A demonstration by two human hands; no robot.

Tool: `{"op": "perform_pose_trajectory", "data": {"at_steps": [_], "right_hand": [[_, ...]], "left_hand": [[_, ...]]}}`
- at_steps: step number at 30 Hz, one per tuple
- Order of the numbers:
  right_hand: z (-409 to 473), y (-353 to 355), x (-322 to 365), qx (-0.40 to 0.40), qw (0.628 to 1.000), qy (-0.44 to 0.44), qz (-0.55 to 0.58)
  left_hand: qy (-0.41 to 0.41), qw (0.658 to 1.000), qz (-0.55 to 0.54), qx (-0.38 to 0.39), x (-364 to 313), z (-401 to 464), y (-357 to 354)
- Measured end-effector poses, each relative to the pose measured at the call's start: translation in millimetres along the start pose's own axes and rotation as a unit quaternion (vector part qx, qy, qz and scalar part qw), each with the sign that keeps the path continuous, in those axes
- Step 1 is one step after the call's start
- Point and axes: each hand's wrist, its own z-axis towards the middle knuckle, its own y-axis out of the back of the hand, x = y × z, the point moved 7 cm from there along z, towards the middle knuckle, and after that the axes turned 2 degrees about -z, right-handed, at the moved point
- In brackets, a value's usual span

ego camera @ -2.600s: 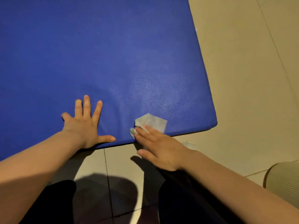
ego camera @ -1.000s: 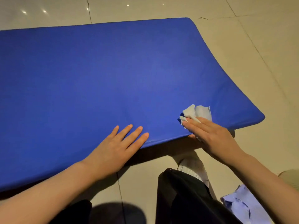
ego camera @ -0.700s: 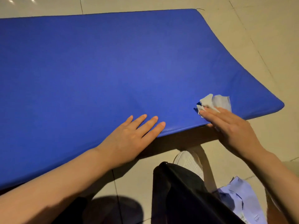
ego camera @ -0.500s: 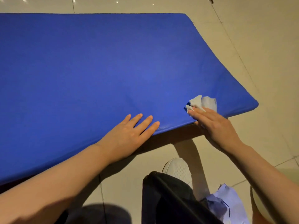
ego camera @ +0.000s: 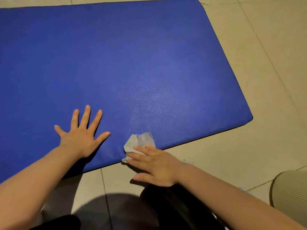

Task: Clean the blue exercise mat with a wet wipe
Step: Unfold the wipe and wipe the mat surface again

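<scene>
The blue exercise mat (ego camera: 116, 55) lies flat on the tiled floor and fills most of the view. My left hand (ego camera: 82, 135) rests on it near the front edge, palm down with fingers spread. My right hand (ego camera: 152, 165) presses a crumpled pale wet wipe (ego camera: 140, 141) against the mat's front edge with straight fingers. Part of the wipe is hidden under my fingers. A faint damp sheen shows on the mat just beyond the wipe.
Beige floor tiles (ego camera: 265, 63) surround the mat on the right and front. A ribbed pale round container (ego camera: 290, 190) stands at the lower right. My dark-trousered legs (ego camera: 166, 213) are below the hands.
My right hand has slid the wipe leftward along the mat's front edge, away from the right corner. My left hand has shifted further onto the mat and spread its fingers.
</scene>
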Motion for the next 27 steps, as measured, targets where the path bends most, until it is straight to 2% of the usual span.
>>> {"op": "perform_pose_trajectory", "data": {"at_steps": [2,4,7,9,11,13,16,18,20,21,23,25,27], "right_hand": [[-11.0,8.9,-41.4,-0.070,0.997,-0.041,0.008],[-41.3,12.1,-106.3,-0.123,0.981,-0.150,0.007],[-96.1,14.4,-181.1,-0.156,0.936,-0.316,0.005],[-112.2,15.2,-198.9,-0.161,0.906,-0.390,0.025],[-103.4,16.4,-188.3,-0.168,0.891,-0.416,0.064],[-72.1,19.6,-152.2,-0.168,0.919,-0.349,0.068],[-17.6,14.0,-73.3,-0.154,0.977,-0.146,0.005],[1.5,3.5,-41.7,-0.141,0.986,-0.055,-0.071],[5.3,8.3,-45.2,-0.156,0.981,-0.026,-0.113],[1.1,15.2,-59.8,-0.175,0.977,-0.051,-0.114],[-19.6,24.7,-119.2,-0.192,0.965,-0.165,-0.067],[-58.6,25.0,-187.7,-0.188,0.933,-0.303,-0.042],[-93.3,21.3,-227.0,-0.185,0.898,-0.397,-0.027]], "left_hand": [[-0.003,0.999,-0.018,0.051,-2.9,-0.4,-4.0],[0.002,0.997,-0.023,0.074,-5.5,-1.1,-4.0],[0.008,0.995,-0.003,0.095,-7.4,-2.4,-1.1],[0.016,0.994,-0.006,0.110,-9.1,-4.7,2.3],[0.025,0.992,-0.007,0.124,-9.6,-6.7,3.0],[0.027,0.990,-0.004,0.136,-10.5,-8.7,3.9],[0.024,0.990,-0.003,0.138,-11.6,-10.1,6.9],[0.026,0.990,-0.006,0.139,-11.8,-11.2,7.1],[0.028,0.991,-0.009,0.134,-10.4,-12.1,5.8],[0.026,0.991,-0.009,0.133,-10.3,-11.5,4.9],[0.025,0.991,-0.011,0.133,-9.9,-10.4,4.2],[0.026,0.990,-0.016,0.135,-10.5,-9.7,4.5],[0.024,0.990,-0.017,0.135,-11.2,-8.8,3.6]]}}
